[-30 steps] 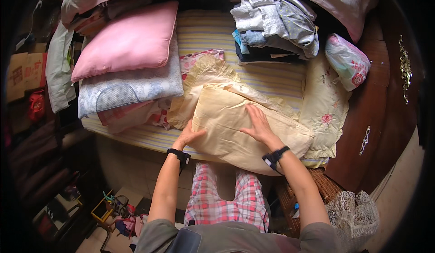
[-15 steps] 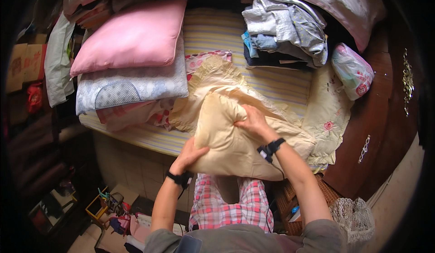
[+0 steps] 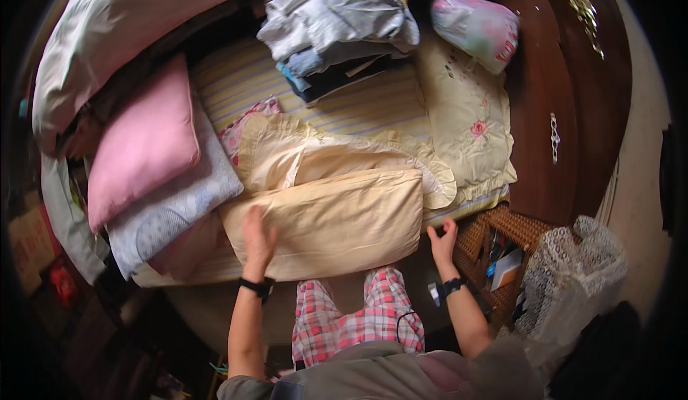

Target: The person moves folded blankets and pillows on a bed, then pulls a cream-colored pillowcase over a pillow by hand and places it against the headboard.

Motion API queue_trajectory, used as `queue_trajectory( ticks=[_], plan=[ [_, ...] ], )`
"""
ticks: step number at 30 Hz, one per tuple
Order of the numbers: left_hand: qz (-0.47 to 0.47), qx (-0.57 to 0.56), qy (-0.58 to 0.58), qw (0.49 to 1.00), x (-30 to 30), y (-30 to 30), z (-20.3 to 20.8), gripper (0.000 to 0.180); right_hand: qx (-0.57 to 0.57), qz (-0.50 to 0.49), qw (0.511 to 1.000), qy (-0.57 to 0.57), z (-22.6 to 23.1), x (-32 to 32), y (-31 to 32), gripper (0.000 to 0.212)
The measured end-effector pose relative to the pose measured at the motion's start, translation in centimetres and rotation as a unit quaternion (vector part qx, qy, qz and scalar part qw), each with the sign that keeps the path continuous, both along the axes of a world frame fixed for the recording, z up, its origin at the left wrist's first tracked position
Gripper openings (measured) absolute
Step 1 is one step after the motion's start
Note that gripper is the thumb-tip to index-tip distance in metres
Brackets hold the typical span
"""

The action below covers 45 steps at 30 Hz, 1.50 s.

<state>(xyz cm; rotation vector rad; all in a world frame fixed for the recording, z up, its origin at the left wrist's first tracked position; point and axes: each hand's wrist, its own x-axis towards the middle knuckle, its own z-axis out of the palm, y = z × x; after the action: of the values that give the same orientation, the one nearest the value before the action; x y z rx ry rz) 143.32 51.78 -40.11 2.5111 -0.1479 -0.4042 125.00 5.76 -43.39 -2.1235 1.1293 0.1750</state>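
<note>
A plain cream pillow (image 3: pixel 337 221) lies flat along the front edge of the bed. Behind it, and partly under it, spreads a cream frilled pillowcase (image 3: pixel 287 153) with a ruffled border. My left hand (image 3: pixel 258 241) is over the pillow's left end, fingers stretched and slightly blurred; whether it touches the cloth I cannot tell. Just off the pillow's right end, my right hand (image 3: pixel 443 242) is held with thumb and fingers apart, and nothing is in it.
At the left a pink cushion (image 3: pixel 147 149) rests on a blue-white pillow (image 3: pixel 172 206). Folded clothes (image 3: pixel 340 24) are stacked at the back. A flower-embroidered pillow (image 3: pixel 466 124) and a plastic bag (image 3: pixel 476 31) lie right, by a wicker stand (image 3: pixel 502 224) and dark wooden furniture (image 3: pixel 534 113).
Both hands have let go of the cream pillow, which was held up bunched and now lies flat on the bed. My right hand has moved off its right end. The view has swung right.
</note>
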Motion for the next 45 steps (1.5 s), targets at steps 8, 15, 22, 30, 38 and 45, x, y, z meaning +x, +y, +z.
queue_trajectory(
  ticks=[8,15,22,30,38,45],
  plan=[
    [-0.327,0.129,0.154,0.923,9.5,-13.1,-3.4,0.087,0.625,-0.444,0.634,-0.106,-4.2,-7.4,15.4,0.072],
    [-0.365,0.117,0.208,0.900,9.1,-13.3,-5.1,0.095,0.622,-0.454,0.603,-0.206,-6.6,-8.2,17.5,0.062],
    [-0.280,0.088,0.199,0.935,4.5,-13.7,-1.6,0.079,0.406,-0.521,0.726,-0.192,-4.6,-5.7,20.6,0.043],
    [-0.165,0.037,0.010,0.985,-2.8,-16.1,4.5,0.081,0.077,-0.385,0.897,-0.204,1.7,1.4,19.6,0.052],
    [-0.131,0.038,0.080,0.987,-3.1,-20.1,3.3,0.066,0.155,-0.393,0.864,-0.274,1.1,4.3,17.4,0.058],
    [-0.110,-0.117,0.154,0.975,3.9,-15.3,-3.7,0.066,0.432,-0.357,0.803,-0.203,-3.6,0.1,11.9,0.035]
  ],
)
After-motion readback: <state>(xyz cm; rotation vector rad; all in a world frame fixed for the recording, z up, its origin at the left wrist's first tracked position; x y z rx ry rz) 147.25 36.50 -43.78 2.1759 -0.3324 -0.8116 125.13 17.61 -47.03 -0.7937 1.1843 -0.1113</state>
